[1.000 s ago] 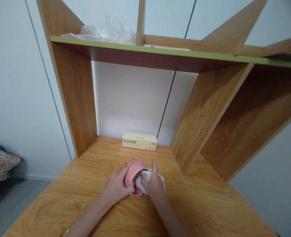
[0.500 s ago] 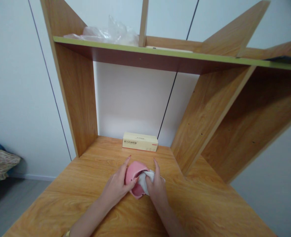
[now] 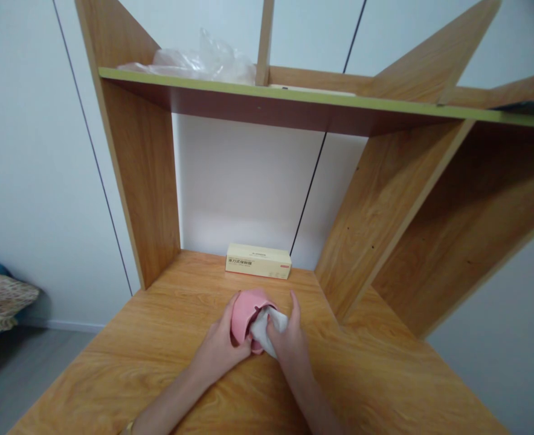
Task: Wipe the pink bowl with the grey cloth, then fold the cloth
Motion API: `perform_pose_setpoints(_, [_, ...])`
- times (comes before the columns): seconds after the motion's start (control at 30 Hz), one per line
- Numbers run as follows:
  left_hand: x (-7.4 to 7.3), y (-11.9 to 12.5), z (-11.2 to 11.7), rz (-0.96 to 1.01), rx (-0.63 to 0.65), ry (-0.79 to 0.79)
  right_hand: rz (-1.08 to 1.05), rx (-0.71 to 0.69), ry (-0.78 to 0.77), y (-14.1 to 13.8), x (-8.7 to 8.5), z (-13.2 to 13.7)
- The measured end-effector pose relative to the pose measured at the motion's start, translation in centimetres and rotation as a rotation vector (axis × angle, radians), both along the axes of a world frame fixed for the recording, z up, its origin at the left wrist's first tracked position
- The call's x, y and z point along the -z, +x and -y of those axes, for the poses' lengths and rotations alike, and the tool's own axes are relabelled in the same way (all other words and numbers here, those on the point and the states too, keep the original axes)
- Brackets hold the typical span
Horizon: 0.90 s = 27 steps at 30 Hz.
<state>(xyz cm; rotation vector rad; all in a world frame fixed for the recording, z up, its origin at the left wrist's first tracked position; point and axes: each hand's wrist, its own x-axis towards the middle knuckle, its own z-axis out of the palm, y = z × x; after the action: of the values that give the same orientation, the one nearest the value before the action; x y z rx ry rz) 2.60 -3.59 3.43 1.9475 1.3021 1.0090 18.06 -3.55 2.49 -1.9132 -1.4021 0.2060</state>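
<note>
A hollow pink bowl-like piece (image 3: pixel 247 306) with a notch in its rim is tilted above the table, its opening turned toward the right and toward me. My left hand (image 3: pixel 221 343) grips it from the left, thumb at the lower rim and fingers behind the outer wall. In my right hand (image 3: pixel 289 341) is a crumpled white cloth (image 3: pixel 263 329), pinched under the thumb and pressed into the opening. One finger of that hand points up and away. The cloth hides most of the inside.
A cream cling film box (image 3: pixel 258 261) lies at the back of the wooden table (image 3: pixel 158 362). Overhead runs a shelf (image 3: pixel 294 99) holding a clear plastic bag (image 3: pixel 203 63). Upright wooden panels (image 3: pixel 394 211) stand on both sides. Patterned fabric (image 3: pixel 4 299) shows at far left.
The pink piece has turned in my left hand, so its notch now faces up and right. My right hand has shifted slightly with the cloth, which is still at the opening.
</note>
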Motion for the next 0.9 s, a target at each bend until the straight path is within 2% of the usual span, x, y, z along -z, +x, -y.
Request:
perform_pose_setpoints(0.13, [-0.4,-0.3,0.3,-0.079,-0.009,0.032,0.147,-0.068,0.014,0.9,-0.2,0.1])
perform_pose_setpoints(0.27, [-0.5,-0.4,0.4,-0.084,0.011,0.104,0.174,-0.132,0.076,1.1,0.3,-0.1])
perform_pose_setpoints(0.43, [-0.9,-0.6,0.3,-0.121,0.050,0.117,0.112,-0.163,-0.097,0.3,1.1,-0.3])
perform_pose_setpoints(0.5, [-1.1,-0.7,0.2,-0.154,0.055,0.109,0.125,-0.146,-0.110,0.1,1.1,-0.2])
perform_pose_setpoints(0.6, [-1.3,-0.7,0.1,-0.226,0.045,0.090,0.164,-0.125,-0.014,0.3,0.8,-0.1])
perform_pose_setpoints(0.73, [-1.7,-0.7,0.3,-0.287,0.088,0.106,0.192,-0.198,0.151,0.9,0.3,0.2])
perform_pose_setpoints(0.8, [-1.7,-0.7,0.4,-0.287,0.115,0.133,0.170,-0.220,0.163,1.0,0.2,0.2])
perform_pose_setpoints(0.9, [-1.8,-0.7,0.4,-0.269,0.131,0.148,0.130,-0.223,0.095,1.0,0.2,0.2])
